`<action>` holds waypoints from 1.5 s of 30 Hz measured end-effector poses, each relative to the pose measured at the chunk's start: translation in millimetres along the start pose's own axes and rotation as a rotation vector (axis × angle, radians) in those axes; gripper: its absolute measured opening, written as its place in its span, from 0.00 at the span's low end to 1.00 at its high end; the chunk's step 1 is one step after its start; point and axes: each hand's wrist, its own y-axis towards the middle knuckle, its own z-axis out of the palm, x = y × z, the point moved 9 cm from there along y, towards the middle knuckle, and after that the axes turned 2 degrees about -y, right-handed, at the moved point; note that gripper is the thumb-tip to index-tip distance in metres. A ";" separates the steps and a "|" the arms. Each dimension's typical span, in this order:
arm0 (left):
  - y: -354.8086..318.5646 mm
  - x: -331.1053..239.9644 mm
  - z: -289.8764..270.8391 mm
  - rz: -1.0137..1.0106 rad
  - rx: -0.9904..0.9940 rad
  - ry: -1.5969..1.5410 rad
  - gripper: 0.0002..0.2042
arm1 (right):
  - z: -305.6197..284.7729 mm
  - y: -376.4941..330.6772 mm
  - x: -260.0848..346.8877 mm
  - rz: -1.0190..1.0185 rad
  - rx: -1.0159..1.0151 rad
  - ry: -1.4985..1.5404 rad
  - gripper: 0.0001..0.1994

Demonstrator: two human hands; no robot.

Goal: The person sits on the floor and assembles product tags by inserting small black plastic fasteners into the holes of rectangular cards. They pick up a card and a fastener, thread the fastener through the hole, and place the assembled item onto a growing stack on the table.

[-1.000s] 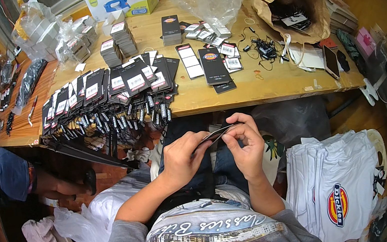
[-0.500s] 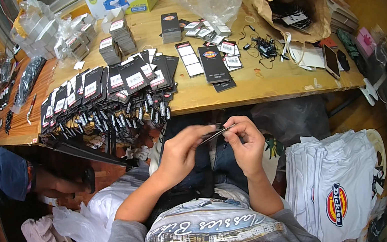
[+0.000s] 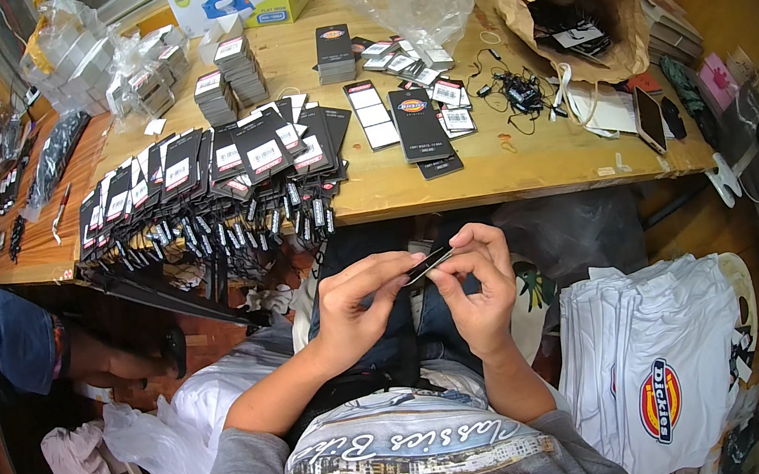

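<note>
Your lap is mostly being blocked by your own arms, and the thin dark tag (image 3: 428, 265) you're holding is showing edge-on, so its face is not readable. A co-worker's arm (image 3: 70, 350) at the left edge is getting cut off by the frame rim.

Your left hand (image 3: 357, 302) is curling nearly closed, thumb and fingertips pinching the left end of the tag. Your right hand (image 3: 479, 289) is also mostly closed, fingertips gripping the tag's right end. The tag is sitting just below frame centre, under the wooden table's (image 3: 528, 169) near edge.

Rows of black hang tags (image 3: 209, 165) are lying upper left of centre, a brown paper bag (image 3: 587, 11) upper right, folded white shirts (image 3: 659, 371) lower right.
</note>
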 end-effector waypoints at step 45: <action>-6.9 54.0 -25.5 -0.360 -0.291 -0.898 0.07 | 24.7 -25.8 -56.2 0.573 0.461 0.562 0.03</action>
